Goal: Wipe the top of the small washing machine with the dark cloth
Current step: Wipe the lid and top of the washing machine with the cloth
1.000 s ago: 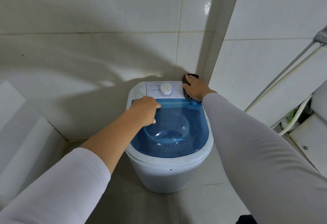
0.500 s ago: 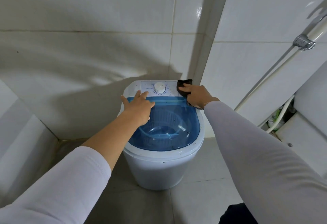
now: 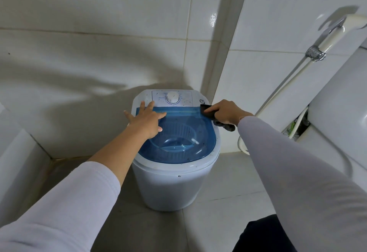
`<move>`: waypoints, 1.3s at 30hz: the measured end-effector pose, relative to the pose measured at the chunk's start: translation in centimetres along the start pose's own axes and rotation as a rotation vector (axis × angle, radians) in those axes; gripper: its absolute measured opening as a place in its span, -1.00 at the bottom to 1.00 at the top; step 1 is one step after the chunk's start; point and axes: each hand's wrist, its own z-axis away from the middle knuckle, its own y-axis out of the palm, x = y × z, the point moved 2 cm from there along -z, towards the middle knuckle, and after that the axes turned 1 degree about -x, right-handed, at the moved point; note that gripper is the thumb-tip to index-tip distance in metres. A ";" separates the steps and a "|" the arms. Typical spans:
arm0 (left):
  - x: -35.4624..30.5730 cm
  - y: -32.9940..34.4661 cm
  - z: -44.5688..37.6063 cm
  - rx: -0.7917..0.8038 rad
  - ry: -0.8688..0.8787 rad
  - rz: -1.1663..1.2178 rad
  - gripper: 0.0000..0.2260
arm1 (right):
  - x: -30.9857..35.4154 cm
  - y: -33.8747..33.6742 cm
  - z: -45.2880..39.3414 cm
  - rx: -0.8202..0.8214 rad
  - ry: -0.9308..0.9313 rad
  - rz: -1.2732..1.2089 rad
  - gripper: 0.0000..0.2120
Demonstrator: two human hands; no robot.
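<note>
**Wiping the lid's right edge: risks and change of position**

The right hand point(image 3: 228, 113) pinches the dark cloth point(image 3: 210, 112), its fingers point(image 3: 211, 109) closed on the fabric, at the right rear edge of the small washing machine point(image 3: 174, 182); a loose tail of cloth hangs past the rim. The left hand point(image 3: 148, 121) lies flat, fingers spread and holding nothing, on the left rear of the blue lid point(image 3: 184, 142). Dark specks dot the lid and the white control panel point(image 3: 184, 100).

Likely hazards: the hanging tail may drag off the rim and leave the surface unwiped; a sweep across the panel may turn the dial point(image 3: 172, 97); uneven pressure from the bracing hand could flex the thin lid.

Compared with the earlier frames, the cloth has travelled from the rear right corner, beside the dial, forward and outward to the lid's edge, and the left hand has opened from a loose fist to a flat palm.
</note>
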 end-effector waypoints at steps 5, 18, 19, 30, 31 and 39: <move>0.1 0.1 -0.1 -0.005 0.010 0.010 -0.46 | 0.5 -2.5 -0.9 -0.230 -0.036 -0.082 -0.50; 0.5 0.2 -0.7 0.023 0.031 0.024 -0.44 | -0.1 2.0 -4.5 -0.135 0.001 -0.058 -0.41; 0.5 0.2 -0.7 0.026 0.034 0.021 -0.44 | -0.2 2.1 -4.3 -0.149 0.000 -0.068 -0.42; 0.8 0.5 -0.8 0.022 0.047 0.040 -0.46 | -1.7 3.5 2.6 -0.186 -0.003 -0.084 -0.45; 0.8 0.5 -0.8 0.020 0.047 0.050 -0.47 | -1.9 3.8 3.4 -0.187 0.005 -0.097 -0.45; 0.6 0.7 0.0 -0.084 0.023 0.020 -0.43 | -2.9 4.9 9.3 -0.172 0.060 -0.092 -0.51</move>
